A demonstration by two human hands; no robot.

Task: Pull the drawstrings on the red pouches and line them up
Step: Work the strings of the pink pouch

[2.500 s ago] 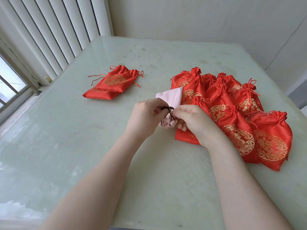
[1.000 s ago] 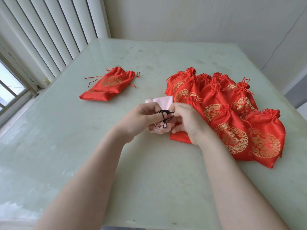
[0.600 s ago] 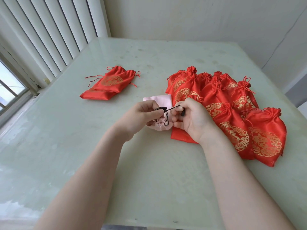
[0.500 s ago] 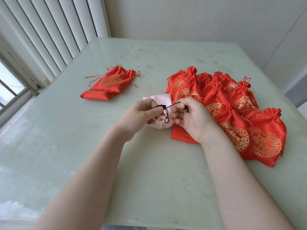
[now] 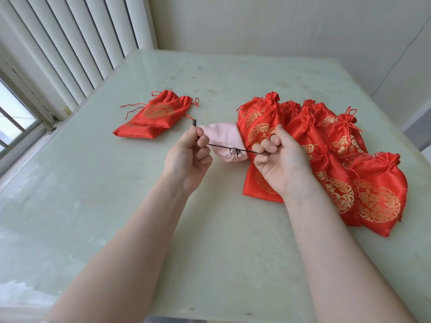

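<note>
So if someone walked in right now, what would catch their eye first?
Probably the pale pink fabric pouch at centre, its black drawstring pulled taut between the left hand and right hand. Next, the big overlapping row of red satin pouches with gold medallions on the right, and two flat red pouches stacked far left.

Pale green table (image 5: 116,206); white vertical blinds (image 5: 70,43) left; window (image 5: 14,122); cream wall (image 5: 279,24).

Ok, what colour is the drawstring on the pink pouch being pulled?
Black: the drawstring is stretched between the left hand and right hand, clearest in the head view.
</note>
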